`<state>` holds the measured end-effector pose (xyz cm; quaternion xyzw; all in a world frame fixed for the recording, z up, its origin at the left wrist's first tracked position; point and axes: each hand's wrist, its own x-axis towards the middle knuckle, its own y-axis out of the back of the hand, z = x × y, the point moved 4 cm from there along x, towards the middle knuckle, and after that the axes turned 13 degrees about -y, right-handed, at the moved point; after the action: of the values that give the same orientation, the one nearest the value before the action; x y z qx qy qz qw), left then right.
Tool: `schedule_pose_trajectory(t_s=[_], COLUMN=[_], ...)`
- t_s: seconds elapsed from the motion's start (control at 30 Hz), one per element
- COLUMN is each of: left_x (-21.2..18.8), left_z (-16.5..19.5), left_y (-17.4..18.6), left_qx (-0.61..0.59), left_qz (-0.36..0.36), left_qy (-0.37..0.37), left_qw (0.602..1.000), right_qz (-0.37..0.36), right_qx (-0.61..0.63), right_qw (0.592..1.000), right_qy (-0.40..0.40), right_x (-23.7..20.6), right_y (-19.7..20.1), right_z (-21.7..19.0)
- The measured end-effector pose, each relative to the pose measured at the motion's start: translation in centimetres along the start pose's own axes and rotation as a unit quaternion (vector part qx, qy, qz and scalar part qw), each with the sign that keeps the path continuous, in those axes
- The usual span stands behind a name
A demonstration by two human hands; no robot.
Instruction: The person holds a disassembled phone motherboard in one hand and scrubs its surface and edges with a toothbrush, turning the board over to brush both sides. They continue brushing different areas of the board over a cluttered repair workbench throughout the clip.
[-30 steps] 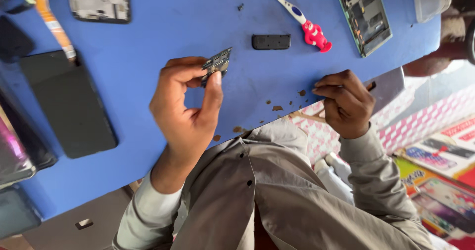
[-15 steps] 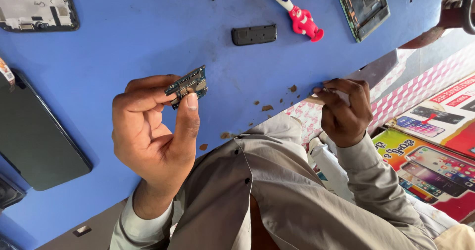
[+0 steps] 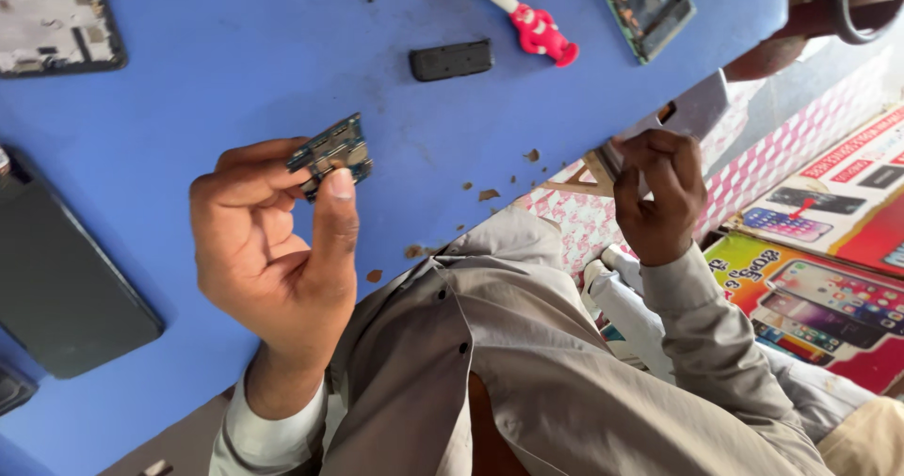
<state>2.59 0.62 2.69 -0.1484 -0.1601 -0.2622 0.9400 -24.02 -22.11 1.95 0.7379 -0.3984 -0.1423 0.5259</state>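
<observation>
My left hand [image 3: 273,259] is raised over the blue table [image 3: 235,80] and pinches a small green circuit board [image 3: 331,153] between thumb and fingers. The board is tilted, with its component side facing up. My right hand [image 3: 659,193] is at the table's near edge, fingers closed around a small thin pale object [image 3: 610,159] that I cannot identify. Grey shirt sleeves cover both arms.
On the table lie a dark phone [image 3: 66,288] at left, an opened phone frame [image 3: 56,24] at top left, a small black part [image 3: 451,60], a toothbrush with a red handle [image 3: 527,19], another opened phone [image 3: 648,5] and brown crumbs [image 3: 485,193]. Printed posters [image 3: 819,278] lie below at right.
My left hand has brought the circuit board up and closer to the camera. My right hand has stayed at the table edge, lifting slightly with its fingers still closed.
</observation>
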Motion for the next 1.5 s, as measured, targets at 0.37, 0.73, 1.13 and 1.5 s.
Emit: schedule_pose_trajectory(t_s=[0.37, 0.73, 1.13, 1.5], left_x=[0.5, 1.8, 1.5, 0.8], left_z=[-1.0, -2.7, -2.9, -2.5], left_y=[0.8, 1.6, 2.2, 1.5], left_qx=[-0.053, -0.116, -0.179, -0.121], left_qz=[0.019, 0.074, 0.113, 0.103], left_qy=[0.018, 0.089, 0.126, 0.125], left_qw=[0.998, 0.986, 0.969, 0.979], right_qz=[0.072, -0.071, -0.206, -0.046], right_qx=[0.117, 0.067, 0.694, 0.299], right_qw=[0.989, 0.994, 0.577, 0.941], right_qy=[-0.061, -0.040, -0.379, -0.152], right_x=[-1.4, -0.3, -0.4, 2.4], right_y=[-3.0, -8.0, -7.5, 3.1], right_z=[3.9, 4.9, 5.2, -2.5])
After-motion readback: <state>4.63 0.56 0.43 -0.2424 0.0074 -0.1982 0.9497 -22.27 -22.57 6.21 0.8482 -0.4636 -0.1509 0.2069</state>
